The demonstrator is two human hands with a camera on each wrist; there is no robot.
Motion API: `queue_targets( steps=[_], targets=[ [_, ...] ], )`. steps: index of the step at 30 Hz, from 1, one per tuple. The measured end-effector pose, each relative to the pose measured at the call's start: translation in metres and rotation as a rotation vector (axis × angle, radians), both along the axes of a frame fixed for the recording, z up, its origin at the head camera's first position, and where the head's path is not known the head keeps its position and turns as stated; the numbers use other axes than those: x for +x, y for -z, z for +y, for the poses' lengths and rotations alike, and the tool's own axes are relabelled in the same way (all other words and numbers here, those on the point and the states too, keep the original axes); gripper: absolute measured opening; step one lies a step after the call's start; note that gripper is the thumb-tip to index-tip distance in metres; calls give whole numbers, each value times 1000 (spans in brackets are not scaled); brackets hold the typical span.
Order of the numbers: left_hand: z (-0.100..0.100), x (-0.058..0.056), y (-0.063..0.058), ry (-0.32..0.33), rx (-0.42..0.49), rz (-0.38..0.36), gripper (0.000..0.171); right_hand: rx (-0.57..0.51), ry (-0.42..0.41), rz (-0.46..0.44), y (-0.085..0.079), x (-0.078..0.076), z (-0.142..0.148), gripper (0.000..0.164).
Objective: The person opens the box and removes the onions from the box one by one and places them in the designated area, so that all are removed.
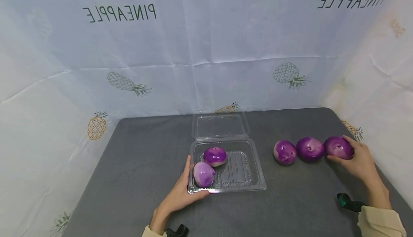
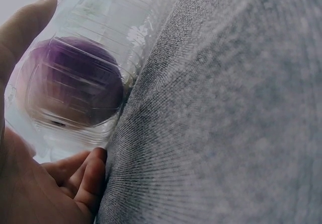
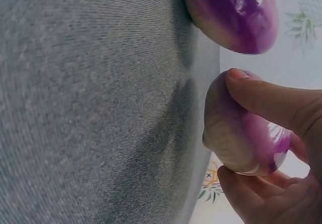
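My right hand (image 1: 361, 160) grips a purple onion (image 1: 338, 147) at the far right of a row, its thumb on one side and its fingers on the other. In the right wrist view this onion (image 3: 241, 128) shows a pale, ribbed underside facing the tabletop. Beside it sit two more purple onions, a middle one (image 1: 309, 149) and a left one (image 1: 285, 152). My left hand (image 1: 180, 193) holds the front left corner of a clear plastic clamshell container (image 1: 238, 185). Inside, at its left, lie a dark purple onion (image 1: 214, 156) and a paler one (image 1: 203, 174).
The container's lid (image 1: 221, 125) lies folded back toward the rear edge of the dark grey table (image 1: 151, 151). Behind and at the sides hangs a white cloth (image 1: 206, 43) with pineapple prints.
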State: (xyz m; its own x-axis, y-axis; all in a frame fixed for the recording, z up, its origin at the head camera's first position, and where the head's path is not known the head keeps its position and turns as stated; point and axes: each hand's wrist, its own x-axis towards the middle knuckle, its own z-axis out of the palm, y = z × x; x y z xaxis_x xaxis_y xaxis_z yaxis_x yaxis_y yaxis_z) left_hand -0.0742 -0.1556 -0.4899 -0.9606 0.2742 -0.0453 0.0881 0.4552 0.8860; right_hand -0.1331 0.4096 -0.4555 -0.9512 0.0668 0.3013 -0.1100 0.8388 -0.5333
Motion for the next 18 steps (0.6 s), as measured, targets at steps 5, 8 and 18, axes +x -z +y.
queue_targets(
  steps=[5, 8, 18],
  targets=[
    [1, 0, -2, -4, 2, -8, 134, 10, 1, -58, 4, 0, 1, 84],
    [1, 1, -2, -6, 3, -10, 134, 9, 11, -83, 5, 1, 2, 84],
    [0, 0, 0, -1, 10, 0, 134, -27, 1, -78, 11, 2, 0, 94]
  ],
)
